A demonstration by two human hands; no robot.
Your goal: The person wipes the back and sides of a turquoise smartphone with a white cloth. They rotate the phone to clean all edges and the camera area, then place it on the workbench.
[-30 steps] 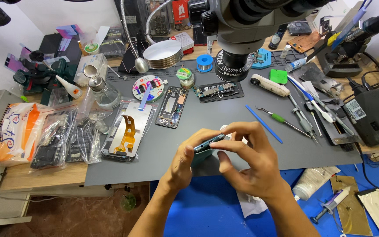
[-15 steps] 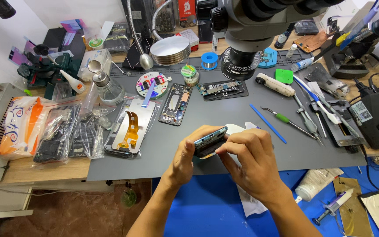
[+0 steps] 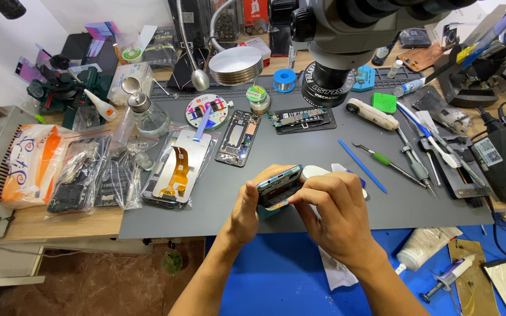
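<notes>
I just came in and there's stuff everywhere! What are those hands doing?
A person is holding a small blue phone edge-up over a grey work mat. The left hand grips it from below, and the right hand presses on it from the side. Another opened phone frame, a blue stick and small tools lie on the mat under a big microscope.

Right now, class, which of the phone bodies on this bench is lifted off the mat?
The blue-edged phone, gripped between the left hand and right hand; the dark phone frame lies flat on the grey mat.
</notes>
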